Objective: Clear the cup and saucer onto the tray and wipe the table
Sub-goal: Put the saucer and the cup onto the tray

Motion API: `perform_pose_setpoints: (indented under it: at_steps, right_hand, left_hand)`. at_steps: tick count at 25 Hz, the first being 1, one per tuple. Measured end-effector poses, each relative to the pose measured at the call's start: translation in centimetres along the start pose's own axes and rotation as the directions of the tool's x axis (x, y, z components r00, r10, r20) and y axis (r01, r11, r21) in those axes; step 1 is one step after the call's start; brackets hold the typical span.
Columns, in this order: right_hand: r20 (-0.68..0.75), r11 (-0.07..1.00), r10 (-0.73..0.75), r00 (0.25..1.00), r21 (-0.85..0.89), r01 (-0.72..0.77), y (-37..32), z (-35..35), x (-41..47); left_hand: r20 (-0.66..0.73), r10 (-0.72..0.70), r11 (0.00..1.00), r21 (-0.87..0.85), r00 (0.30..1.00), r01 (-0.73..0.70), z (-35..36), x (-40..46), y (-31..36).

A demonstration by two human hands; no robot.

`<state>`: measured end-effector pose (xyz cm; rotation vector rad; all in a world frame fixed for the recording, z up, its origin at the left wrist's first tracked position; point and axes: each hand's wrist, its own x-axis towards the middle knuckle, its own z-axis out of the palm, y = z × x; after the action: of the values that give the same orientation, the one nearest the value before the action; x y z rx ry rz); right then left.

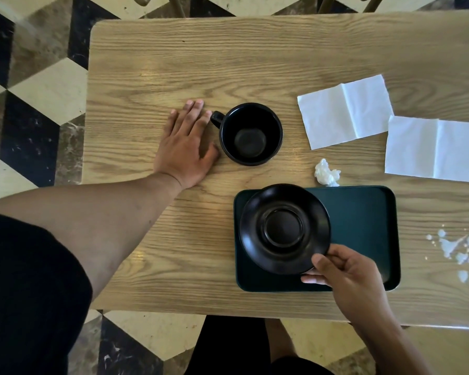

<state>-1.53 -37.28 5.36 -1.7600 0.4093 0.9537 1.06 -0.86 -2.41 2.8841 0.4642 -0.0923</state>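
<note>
One cup [251, 134], one saucer [284, 229], one tray [363, 212], two flat napkins [345, 111]. The right hand [348, 277] pinches the saucer, seemingly above the tray; the left hand [186, 147] lies spread flat.

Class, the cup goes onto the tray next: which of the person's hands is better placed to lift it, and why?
Left. The left hand lies open on the table right beside the black cup, near its handle. The right hand is busy holding the saucer over the tray.

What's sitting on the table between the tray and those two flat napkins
In the head view, a crumpled tissue lies between the tray and the flat napkins, touching the tray's far edge.
</note>
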Motion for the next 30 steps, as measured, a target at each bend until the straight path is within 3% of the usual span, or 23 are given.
perform_pose_setpoints:
  at_steps: [7,22,26,30]
  right_hand:
    - [0.031,0.999,0.035,0.999,-0.004,-0.035,-0.2,0.9,0.4]
    - [0.006,0.970,0.091,0.996,0.224,-0.090,-1.1,3.4,-0.1]
    - [0.014,0.983,0.093,0.996,0.158,-0.094,-1.5,3.3,0.1]
    - [0.023,0.997,0.052,0.998,-0.054,-0.051,-1.8,2.6,0.5]
  left_hand:
    - [-0.009,0.009,1.000,-0.008,1.000,-0.009,0.1,0.0,0.0]
    - [-0.038,0.024,1.000,-0.007,0.999,-0.025,0.3,0.0,0.0]
    - [-0.040,0.028,1.000,-0.003,0.999,-0.029,0.3,0.0,-0.1]
    - [-0.044,0.033,0.999,-0.012,0.998,-0.033,0.3,0.0,-0.1]
